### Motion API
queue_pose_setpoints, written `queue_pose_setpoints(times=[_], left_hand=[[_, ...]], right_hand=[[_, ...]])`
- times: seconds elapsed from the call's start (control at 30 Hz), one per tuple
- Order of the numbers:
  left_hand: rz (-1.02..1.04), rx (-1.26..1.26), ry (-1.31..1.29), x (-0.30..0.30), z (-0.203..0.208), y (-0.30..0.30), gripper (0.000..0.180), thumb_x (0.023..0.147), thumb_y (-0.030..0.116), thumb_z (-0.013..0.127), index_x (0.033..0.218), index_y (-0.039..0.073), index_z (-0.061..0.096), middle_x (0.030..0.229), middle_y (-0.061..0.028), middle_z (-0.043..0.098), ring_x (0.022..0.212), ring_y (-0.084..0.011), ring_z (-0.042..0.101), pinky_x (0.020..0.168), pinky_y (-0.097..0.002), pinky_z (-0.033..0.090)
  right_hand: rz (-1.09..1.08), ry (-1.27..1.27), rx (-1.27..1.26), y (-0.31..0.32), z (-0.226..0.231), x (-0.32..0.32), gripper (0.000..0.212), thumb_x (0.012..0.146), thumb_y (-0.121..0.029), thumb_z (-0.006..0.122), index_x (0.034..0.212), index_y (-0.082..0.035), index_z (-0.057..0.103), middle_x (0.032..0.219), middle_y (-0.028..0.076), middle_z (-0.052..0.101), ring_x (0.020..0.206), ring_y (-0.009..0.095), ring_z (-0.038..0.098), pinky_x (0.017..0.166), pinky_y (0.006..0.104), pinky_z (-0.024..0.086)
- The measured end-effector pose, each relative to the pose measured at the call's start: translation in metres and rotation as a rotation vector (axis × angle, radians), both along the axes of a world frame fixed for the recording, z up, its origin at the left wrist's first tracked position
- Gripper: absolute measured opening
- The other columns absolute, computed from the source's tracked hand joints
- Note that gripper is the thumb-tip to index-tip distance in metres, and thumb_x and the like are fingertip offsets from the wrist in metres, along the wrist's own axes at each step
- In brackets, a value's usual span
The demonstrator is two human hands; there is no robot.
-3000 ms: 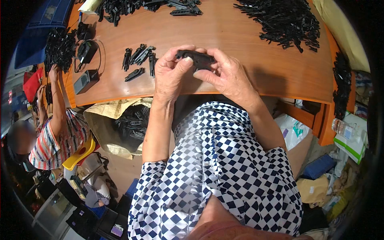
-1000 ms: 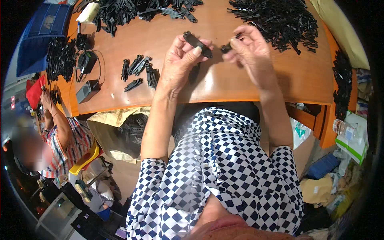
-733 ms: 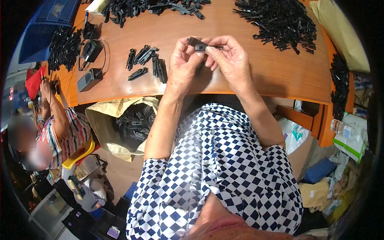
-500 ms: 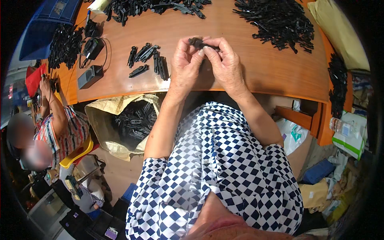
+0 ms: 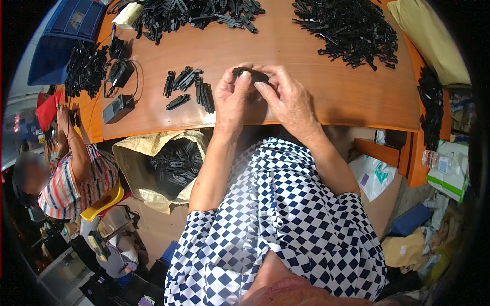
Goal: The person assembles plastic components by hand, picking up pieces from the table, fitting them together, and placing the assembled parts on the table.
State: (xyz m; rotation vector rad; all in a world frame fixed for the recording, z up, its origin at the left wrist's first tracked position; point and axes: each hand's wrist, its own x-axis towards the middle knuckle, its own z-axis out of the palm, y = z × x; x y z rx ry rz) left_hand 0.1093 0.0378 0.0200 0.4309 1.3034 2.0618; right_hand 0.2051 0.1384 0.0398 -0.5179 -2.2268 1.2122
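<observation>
Between both hands I hold a small elongated black plastic part above the front of the wooden table. My left hand pinches its left end, thumb on top. My right hand grips the right end between thumb and fingers. To the left of my hands, several finished-looking black plastic pieces lie in a small group on the tabletop. A large heap of loose black parts spreads along the far middle, and another heap lies at the far right.
An open woven sack of black parts stands below the table's front edge. At left are a black box-shaped device, a cable adapter and a blue bin. A person in a striped shirt works at the left.
The black part has come slightly nearer to me and turned, showing more of its long side. My fingers have shifted along it. The whole view has tilted a little.
</observation>
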Motion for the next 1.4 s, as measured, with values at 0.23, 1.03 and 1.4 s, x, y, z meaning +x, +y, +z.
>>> queue_pose_setpoints(times=[0.23,1.03,1.4], left_hand=[[-0.084,0.163,0.114,-0.007,0.005,-0.01,0.027,0.091,0.014,0.061,0.113,-0.001,0.057,0.11,-0.0135,0.064,0.099,-0.0196,0.061,0.092,-0.0323,0.047],[-0.235,0.305,-0.179,-0.004,-0.013,-0.011,0.031,0.091,0.019,0.061,0.116,0.002,0.054,0.111,-0.0166,0.063,0.105,-0.0268,0.06,0.093,-0.0406,0.048],[-0.326,0.184,-0.201,0.0,-0.002,-0.001,0.037,0.093,0.021,0.058,0.123,0.003,0.047,0.12,-0.017,0.058,0.11,-0.024,0.056,0.099,-0.0374,0.042]], right_hand=[[0.251,0.049,-0.411,0.007,0.005,0.004,0.045,0.08,-0.027,0.074,0.112,-0.001,0.054,0.089,0.012,0.065,0.07,0.016,0.062,0.062,0.0302,0.051],[0.094,0.12,0.198,0.0,-0.008,0.007,0.028,0.079,-0.016,0.07,0.101,-0.003,0.058,0.084,0.011,0.064,0.072,0.027,0.065,0.063,0.0355,0.052],[0.01,0.101,-0.021,0.002,-0.017,0.013,0.02,0.081,-0.018,0.068,0.092,-0.004,0.058,0.08,0.013,0.064,0.07,0.03,0.064,0.06,0.0374,0.051]])
